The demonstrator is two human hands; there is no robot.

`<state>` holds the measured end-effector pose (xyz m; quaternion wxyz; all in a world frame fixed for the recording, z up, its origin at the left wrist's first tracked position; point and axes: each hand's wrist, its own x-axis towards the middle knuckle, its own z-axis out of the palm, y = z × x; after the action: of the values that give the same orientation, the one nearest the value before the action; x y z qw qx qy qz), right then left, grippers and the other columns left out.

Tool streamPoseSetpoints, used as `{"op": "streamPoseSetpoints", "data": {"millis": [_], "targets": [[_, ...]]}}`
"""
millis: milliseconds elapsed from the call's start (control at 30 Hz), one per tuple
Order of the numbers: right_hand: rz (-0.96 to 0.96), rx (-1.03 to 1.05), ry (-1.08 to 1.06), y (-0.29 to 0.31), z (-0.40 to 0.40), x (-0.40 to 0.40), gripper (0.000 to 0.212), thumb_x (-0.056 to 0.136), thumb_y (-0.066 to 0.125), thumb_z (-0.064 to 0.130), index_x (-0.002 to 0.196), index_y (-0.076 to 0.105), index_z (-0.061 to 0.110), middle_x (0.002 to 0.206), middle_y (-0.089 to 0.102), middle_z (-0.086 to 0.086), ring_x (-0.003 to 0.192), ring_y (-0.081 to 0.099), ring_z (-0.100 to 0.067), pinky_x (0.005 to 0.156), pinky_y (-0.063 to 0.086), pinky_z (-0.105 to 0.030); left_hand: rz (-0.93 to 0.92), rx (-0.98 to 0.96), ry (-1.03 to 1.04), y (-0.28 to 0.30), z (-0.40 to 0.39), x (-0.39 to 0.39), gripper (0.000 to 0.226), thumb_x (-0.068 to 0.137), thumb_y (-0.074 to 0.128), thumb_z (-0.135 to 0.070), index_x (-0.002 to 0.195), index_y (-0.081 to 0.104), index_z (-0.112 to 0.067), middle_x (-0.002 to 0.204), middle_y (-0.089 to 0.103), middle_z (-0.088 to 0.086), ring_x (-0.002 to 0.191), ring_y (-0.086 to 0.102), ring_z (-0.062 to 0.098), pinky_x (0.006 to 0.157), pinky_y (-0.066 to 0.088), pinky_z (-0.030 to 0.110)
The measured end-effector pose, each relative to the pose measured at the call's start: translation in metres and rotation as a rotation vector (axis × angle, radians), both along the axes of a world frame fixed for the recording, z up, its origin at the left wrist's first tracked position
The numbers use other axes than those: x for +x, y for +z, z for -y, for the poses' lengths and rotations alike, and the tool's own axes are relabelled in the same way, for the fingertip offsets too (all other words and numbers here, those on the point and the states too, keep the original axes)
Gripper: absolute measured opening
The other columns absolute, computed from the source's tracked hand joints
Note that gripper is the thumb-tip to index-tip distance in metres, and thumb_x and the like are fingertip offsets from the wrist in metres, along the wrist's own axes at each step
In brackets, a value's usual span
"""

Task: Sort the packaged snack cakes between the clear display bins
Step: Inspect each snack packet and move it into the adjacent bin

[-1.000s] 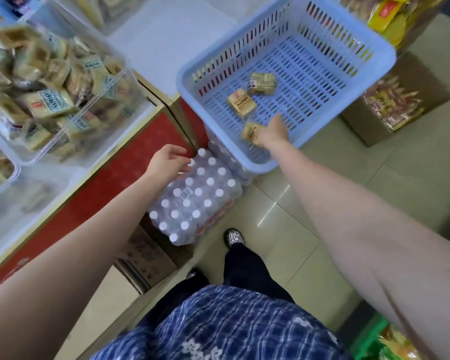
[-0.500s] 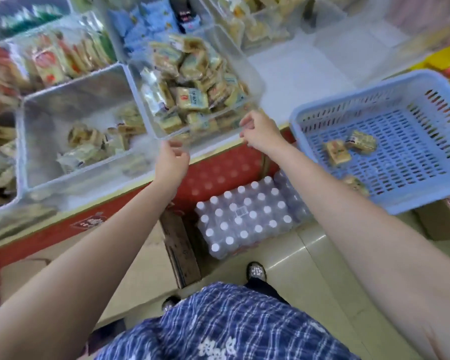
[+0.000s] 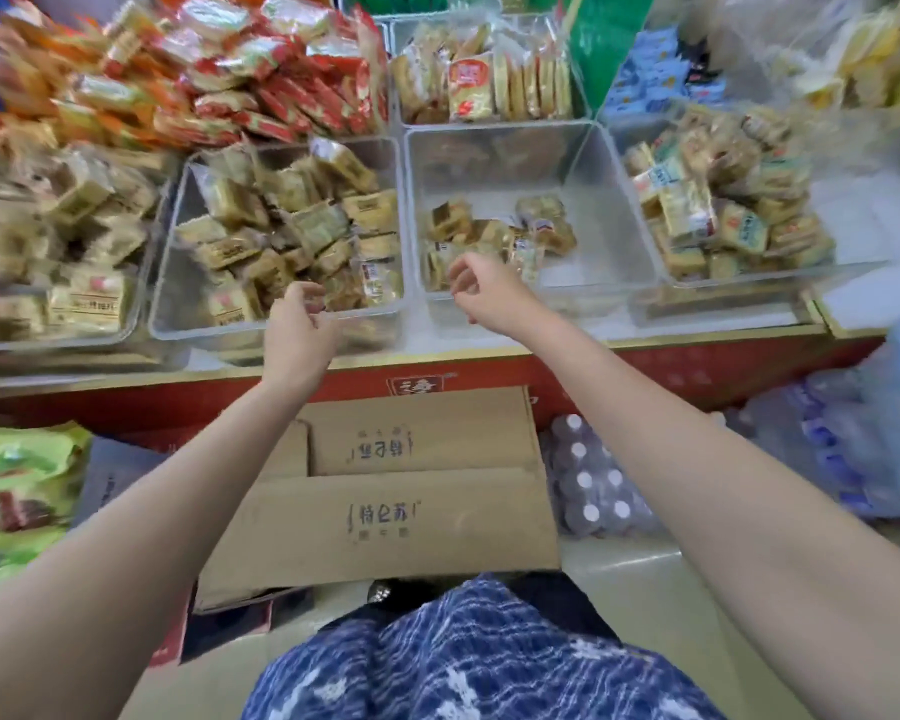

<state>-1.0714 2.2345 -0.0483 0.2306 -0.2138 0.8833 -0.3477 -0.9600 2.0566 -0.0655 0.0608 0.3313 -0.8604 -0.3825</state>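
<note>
Head view, the only one: both arms are reaching toward the row of clear bins on the counter. Left hand point(image 3: 298, 332) is hovering at the front wall of the fuller bin point(image 3: 178, 283), fingers loosely curled, holding nothing I can see. Right hand point(image 3: 481, 293) is sitting over the front edge of the sparse middle bin point(image 3: 609, 210), fingers half-curled, also looking empty (slight blur, so a small wrapper in the palm can't be ruled out). Snack cakes point(image 3: 292, 226) are piled high in the left bin; only a small cluster point(image 3: 494, 236) is lying in the middle one, and a third bin point(image 3: 780, 270) to the right is heaped too. My read: picking is about to start. Doing it well means grabbing one wrapper by its edge, checking the label, and lifting clear of the bin wall so the pile isn't spilling over.
</note>
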Motion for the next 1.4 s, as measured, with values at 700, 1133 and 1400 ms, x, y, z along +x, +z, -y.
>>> {"op": "streamPoseSetpoints", "data": {"millis": [700, 1133, 1400], "targets": [[0.166, 0.315, 0.672, -0.030, 0.194, 0.002, 0.052, 0.095, 0.045, 0.053, 0.129, 0.057, 0.015, 0.136, 0.052, -0.003, 0.122, 0.048, -0.020, 0.096, 0.039, -0.029, 0.456, -0.489, -0.309, -0.012, 0.121, 0.067, 0.062, 0.089, 0.049, -0.015, 0.146, 0.032, -0.028, 0.157, 0.023, 0.006, 0.133, 0.036, 0.039, 0.110, 0.029, 0.042], [0.339, -0.317, 0.101, 0.018, 0.146, 0.012, 0.040, 0.082, 0.073, 0.019, 0.111, 0.046, 0.015, 0.102, 0.058, 0.003, 0.085, 0.062, -0.012, 0.076, 0.056, -0.026, 0.029, 0.074, -0.181, 0.024, 0.121, 0.037, 0.055, 0.094, 0.056, -0.021, 0.144, 0.035, -0.016, 0.138, 0.050, 0.005, 0.096, 0.056, 0.015, 0.079, 0.048, 0.028], [0.486, -0.485, -0.185, 0.004, 0.149, 0.030, 0.006, 0.085, 0.067, 0.005, 0.086, 0.062, 0.009, 0.092, 0.065, -0.007, 0.081, 0.064, -0.016, 0.079, 0.058, -0.029, -0.155, 0.791, 0.066, 0.026, 0.142, 0.027, 0.025, 0.084, 0.065, 0.002, 0.105, 0.055, -0.006, 0.107, 0.058, 0.011, 0.086, 0.064, 0.018, 0.066, 0.058, 0.020]]}}
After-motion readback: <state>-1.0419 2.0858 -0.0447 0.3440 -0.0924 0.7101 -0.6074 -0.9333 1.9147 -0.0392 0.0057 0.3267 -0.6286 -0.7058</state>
